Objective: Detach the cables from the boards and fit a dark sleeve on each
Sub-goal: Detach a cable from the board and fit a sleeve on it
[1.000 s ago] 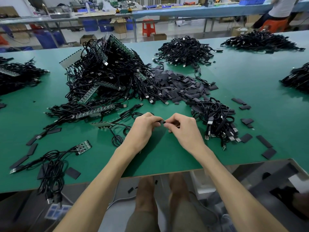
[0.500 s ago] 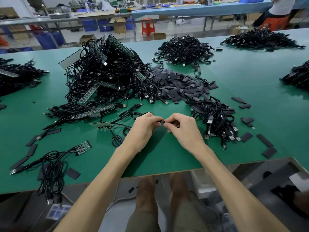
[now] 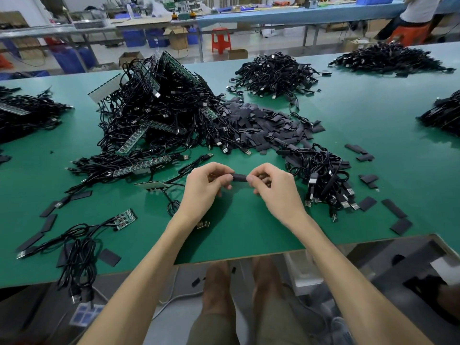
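Editor: What are the 2 hands doing at the desk [image 3: 249, 235]?

Photographer: The left grip [image 3: 206, 181] and the right grip [image 3: 271, 185] are meeting just above the green surface, near its front edge. Both are pinching 1 dark sleeve [image 3: 239, 177]. The left grip is closing thumb and curled fingers on its left end, and the right grip is closing thumb and forefinger on its right end. The sleeve is lying level between them.

Editor: And the cable?

Photographer: I cannot tell whether a cable is sitting inside the sleeve, because the fingers are hiding both ends. A small metal plug [image 3: 202, 224] is lying on the desk just beside the left wrist.

Editor: What is surrounding the hands?

Photographer: A tall heap of black cables and green boards [image 3: 159, 113] is rising beyond the left grip, well apart from it. A spread of loose sleeves [image 3: 263, 123] is lying just right of that heap. A smaller tangle of cables [image 3: 323, 175] is sitting near the right grip. 1 small board [image 3: 125, 219] with cables attached is resting at the left, near the front edge.
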A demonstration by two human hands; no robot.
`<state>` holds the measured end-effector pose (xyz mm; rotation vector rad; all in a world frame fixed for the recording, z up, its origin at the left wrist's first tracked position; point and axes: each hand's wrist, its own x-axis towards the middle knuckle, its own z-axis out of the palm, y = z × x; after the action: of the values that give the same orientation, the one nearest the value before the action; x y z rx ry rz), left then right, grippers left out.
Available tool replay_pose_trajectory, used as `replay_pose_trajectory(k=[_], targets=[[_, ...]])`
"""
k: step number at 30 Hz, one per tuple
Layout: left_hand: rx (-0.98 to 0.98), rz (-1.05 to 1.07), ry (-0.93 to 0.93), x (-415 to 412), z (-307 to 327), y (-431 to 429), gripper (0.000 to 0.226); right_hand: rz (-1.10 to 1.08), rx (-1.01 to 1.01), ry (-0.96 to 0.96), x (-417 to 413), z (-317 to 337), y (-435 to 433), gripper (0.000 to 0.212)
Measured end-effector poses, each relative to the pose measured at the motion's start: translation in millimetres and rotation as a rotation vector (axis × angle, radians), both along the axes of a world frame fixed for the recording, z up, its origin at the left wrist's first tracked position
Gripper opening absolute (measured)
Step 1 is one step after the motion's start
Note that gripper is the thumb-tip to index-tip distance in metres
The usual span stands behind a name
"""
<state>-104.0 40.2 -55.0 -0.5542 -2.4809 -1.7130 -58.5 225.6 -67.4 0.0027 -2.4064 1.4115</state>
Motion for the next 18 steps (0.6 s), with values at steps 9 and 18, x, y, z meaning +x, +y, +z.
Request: replay_pose_trajectory(k=[9, 18], targets=[[0.085, -0.017, -0.012, -2.1, -2.7, -2.3, 0.014, 0.054, 0.053, -0.003, -0.6, -0.5, -4.5, 0.005], [-0.029, -0.017, 0.123, 1.7, 1.4, 3.2, 0.014, 0.11, -0.54, 0.036, 1.6, 6.5, 5.9, 0.017]])
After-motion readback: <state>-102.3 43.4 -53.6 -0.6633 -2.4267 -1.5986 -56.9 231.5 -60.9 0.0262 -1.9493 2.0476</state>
